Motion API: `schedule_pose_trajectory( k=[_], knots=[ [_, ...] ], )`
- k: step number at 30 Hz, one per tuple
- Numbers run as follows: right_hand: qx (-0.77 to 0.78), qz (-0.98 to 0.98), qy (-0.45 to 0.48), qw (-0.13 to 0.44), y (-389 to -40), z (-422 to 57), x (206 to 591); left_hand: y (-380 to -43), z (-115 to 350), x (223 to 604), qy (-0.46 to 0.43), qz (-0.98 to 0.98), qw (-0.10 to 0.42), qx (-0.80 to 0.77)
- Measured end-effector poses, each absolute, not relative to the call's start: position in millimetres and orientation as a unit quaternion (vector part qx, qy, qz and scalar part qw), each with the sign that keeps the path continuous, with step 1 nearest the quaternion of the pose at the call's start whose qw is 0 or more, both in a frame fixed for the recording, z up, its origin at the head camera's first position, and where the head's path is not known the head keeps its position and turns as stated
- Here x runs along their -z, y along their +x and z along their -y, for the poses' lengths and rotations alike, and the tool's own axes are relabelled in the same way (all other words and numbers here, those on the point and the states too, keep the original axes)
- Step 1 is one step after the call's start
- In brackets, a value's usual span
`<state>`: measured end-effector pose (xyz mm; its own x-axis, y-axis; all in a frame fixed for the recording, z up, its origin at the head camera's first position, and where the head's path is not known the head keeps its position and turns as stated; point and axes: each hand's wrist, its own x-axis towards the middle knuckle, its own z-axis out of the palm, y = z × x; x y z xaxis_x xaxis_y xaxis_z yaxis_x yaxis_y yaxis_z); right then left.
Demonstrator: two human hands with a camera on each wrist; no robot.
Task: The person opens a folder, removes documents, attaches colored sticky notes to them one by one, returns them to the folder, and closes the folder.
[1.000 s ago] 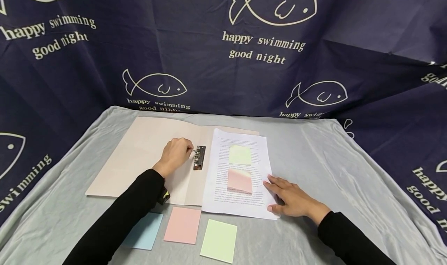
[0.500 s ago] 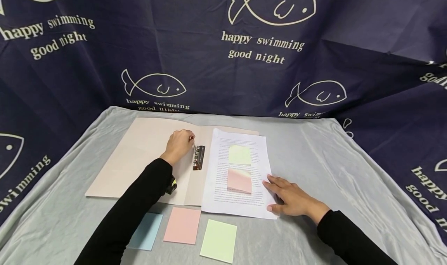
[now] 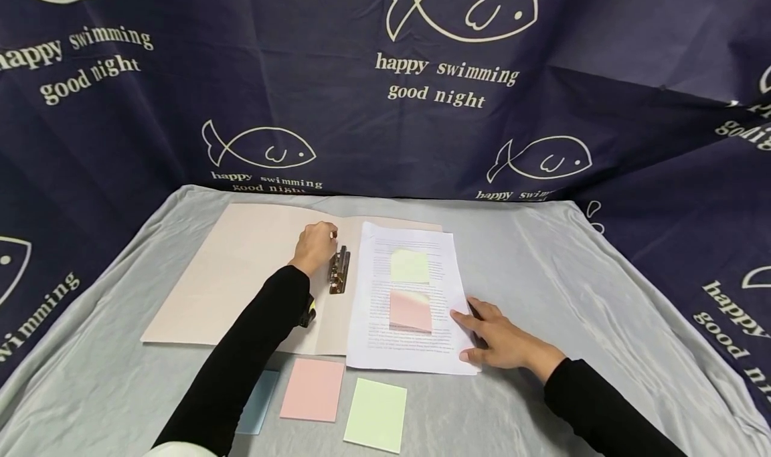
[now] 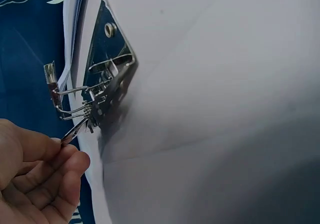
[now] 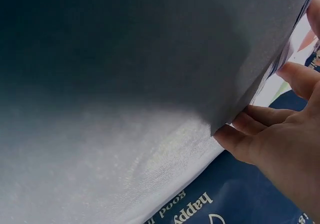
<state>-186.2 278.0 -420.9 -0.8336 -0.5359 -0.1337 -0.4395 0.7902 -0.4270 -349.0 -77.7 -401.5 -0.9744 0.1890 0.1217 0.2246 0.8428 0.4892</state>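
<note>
A pale pink folder (image 3: 241, 263) lies spread out, a metal lever clip (image 3: 339, 274) fixed near its fold. My left hand (image 3: 316, 246) is at the clip's far end. In the left wrist view its thumb and forefinger pinch the clip's lever (image 4: 72, 133), and the clip's bar (image 4: 53, 89) stands raised off the base. Printed papers (image 3: 367, 343) cover the folder's right side, bearing a green sticky note (image 3: 411, 266) and a pink sticky note (image 3: 411, 311). My right hand (image 3: 506, 340) rests with spread fingers at the papers' right edge.
Along the front lie a blue sticky-note pad (image 3: 260, 403), partly behind the left sleeve, a pink pad (image 3: 313, 390) and a green pad (image 3: 376, 415). A grey cloth (image 3: 542, 263) covers the table. Behind it hangs a dark blue curtain (image 3: 349, 109) with fish drawings.
My left hand has moved a little away from me and right, swinging the clip's lever up. The clip's bar now stands higher. My right hand stays at the papers' edge.
</note>
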Motion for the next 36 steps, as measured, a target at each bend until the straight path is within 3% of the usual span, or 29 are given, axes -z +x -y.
schedule_pose_trajectory(
  k=[18, 36],
  knots=[
    [0.150, -0.943, -0.278, 0.098, -192.2, -274.5, 420.3, -351.3, 80.4, 401.2, -0.098, 0.960, 0.029, 0.259],
    [0.140, -0.946, -0.267, 0.119, -210.6, -243.5, 416.1, -352.9, 77.3, 404.5, -0.090, 0.960, 0.038, 0.263]
  ],
)
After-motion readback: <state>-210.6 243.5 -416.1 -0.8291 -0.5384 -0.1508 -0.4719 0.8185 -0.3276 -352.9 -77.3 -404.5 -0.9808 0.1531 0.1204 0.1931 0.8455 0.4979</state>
